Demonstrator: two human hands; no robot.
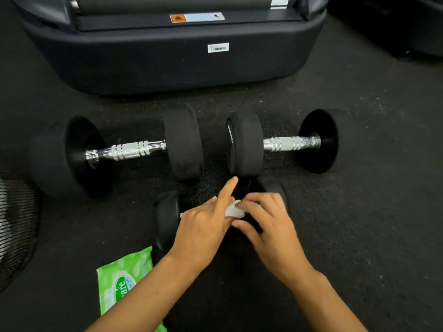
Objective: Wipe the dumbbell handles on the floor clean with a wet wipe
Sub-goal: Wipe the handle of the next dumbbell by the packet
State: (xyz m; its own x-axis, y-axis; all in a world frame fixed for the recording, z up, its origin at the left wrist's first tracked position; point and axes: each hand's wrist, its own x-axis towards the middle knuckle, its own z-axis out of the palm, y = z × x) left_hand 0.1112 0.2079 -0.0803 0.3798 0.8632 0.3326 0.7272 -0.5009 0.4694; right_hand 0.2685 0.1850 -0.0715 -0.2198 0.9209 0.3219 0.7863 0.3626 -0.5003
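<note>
White and limp, the wet wipe (233, 209) sits bunched between both hands over the handle of the small dumbbell (167, 218) nearest the person. The right hand (268, 224) has its fingers curled over the wipe and appears to press it onto the bar. The left hand (203, 226) lies beside it with the index finger straight and pointing away; whether its other fingers pinch the wipe cannot be told.

Handling, as judged: the wipe is light, soft and damp, will fold round a bar readily and may tear or bunch on knurling. The dumbbells are heavy, rigid and round-ended, so liable to roll on the black rubber floor (359, 212) unless steadied by a weight head. The chrome handles look ridged, giving grip rather than slip.

Two larger dumbbells lie end to end further off: the left dumbbell (124, 150) and the right dumbbell (291, 142), their inner heads close together but apart. Both handles are exposed and reachable from above.

Room: a dark machine base (167, 58) stands just behind the pair, limiting reach beyond. A green wipe packet (124, 279) lies near the left forearm; a mesh fan guard (14, 224) sits at the far left. Open floor lies to the right.
</note>
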